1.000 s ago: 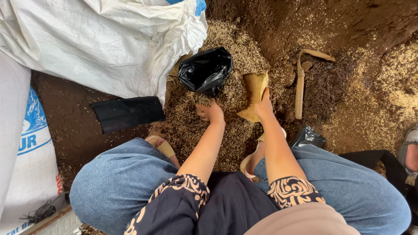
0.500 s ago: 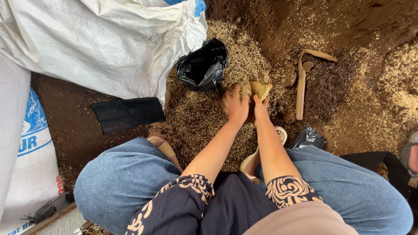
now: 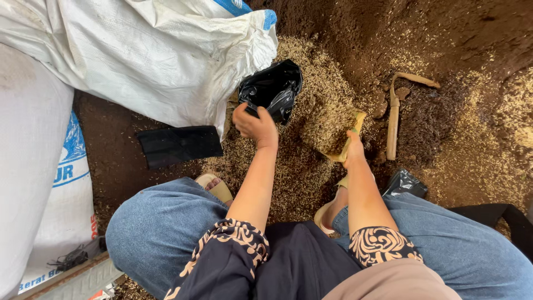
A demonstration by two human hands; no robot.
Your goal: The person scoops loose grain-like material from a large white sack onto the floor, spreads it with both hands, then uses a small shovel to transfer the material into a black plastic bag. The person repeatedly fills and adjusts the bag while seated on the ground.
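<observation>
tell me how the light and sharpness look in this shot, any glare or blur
Head view: soft, even daylight with no hard shadows; the white sack is bright, nearly washed out at its top; the black bag shows small glossy highlights; the left hand, right hand and husk-loaded scoop look sharp; edges bend slightly from the wide lens.

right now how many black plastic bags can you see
3: an open bag gripped by the left hand, a flat one beside the sack, a crumpled one by the right knee; more may be hidden.

The right hand (image 3: 353,149) is mostly hidden behind the husk-laden scoop (image 3: 333,129). The white sacks (image 3: 139,50) are cut off at the top and left edges, and the black bag (image 3: 272,89) interior seems too dark to read.
</observation>
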